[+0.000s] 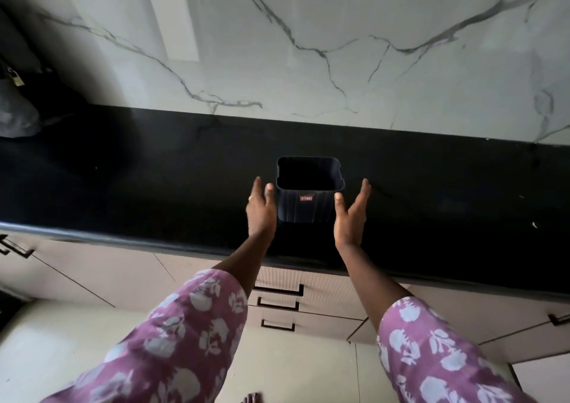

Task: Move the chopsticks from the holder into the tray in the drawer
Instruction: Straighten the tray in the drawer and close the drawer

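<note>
A dark square holder (308, 200) with a small red label stands upright on the black countertop (154, 186). Its inside looks dark and I see no chopsticks in it. My left hand (260, 209) is just to its left and my right hand (351, 213) just to its right. Both palms face the holder with fingers straight and apart; whether they touch its sides I cannot tell. The drawers (279, 305) under the counter are closed, so no tray shows.
A marble-patterned wall (308, 47) rises behind the counter. A dark bag (18, 100) sits at the far left of the counter. Cabinet doors with black handles flank the drawer stack. My bare toes (251, 398) show on the pale floor.
</note>
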A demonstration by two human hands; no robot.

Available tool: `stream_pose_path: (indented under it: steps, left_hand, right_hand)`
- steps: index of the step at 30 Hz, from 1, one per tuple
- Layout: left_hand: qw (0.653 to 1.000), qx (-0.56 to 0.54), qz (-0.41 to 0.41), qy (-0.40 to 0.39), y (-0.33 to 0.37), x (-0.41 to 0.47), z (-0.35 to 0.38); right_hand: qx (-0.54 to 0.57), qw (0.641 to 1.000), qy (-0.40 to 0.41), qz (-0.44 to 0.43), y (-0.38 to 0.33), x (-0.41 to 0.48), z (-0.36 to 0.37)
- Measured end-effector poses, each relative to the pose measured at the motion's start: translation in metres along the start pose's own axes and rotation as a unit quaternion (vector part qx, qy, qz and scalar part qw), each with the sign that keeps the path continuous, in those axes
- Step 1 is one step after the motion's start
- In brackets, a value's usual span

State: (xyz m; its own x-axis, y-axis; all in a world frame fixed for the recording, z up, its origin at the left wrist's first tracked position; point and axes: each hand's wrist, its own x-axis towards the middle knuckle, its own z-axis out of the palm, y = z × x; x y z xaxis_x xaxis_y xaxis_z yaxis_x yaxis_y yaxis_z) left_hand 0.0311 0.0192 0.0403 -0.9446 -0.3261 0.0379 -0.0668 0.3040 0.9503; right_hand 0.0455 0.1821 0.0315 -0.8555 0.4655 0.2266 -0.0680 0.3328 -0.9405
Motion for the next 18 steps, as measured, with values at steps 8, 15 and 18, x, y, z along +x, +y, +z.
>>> stream_pose_path:
  steps: [8, 15, 18]
  left_hand:
    - [0.993, -0.010, -0.051, -0.108, 0.011, 0.011, 0.019]
    - [0.994, -0.030, -0.049, -0.092, 0.010, 0.032, 0.008]
    - [0.994, -0.025, -0.048, -0.094, 0.009, 0.043, 0.002]
  right_hand:
    - [-0.020, 0.999, -0.003, 0.033, -0.008, 0.005, 0.025]
    - [-0.048, 0.997, 0.037, 0.040, -0.026, -0.002, 0.050]
    - [-0.044, 0.997, 0.032, 0.053, -0.034, -0.003, 0.058]
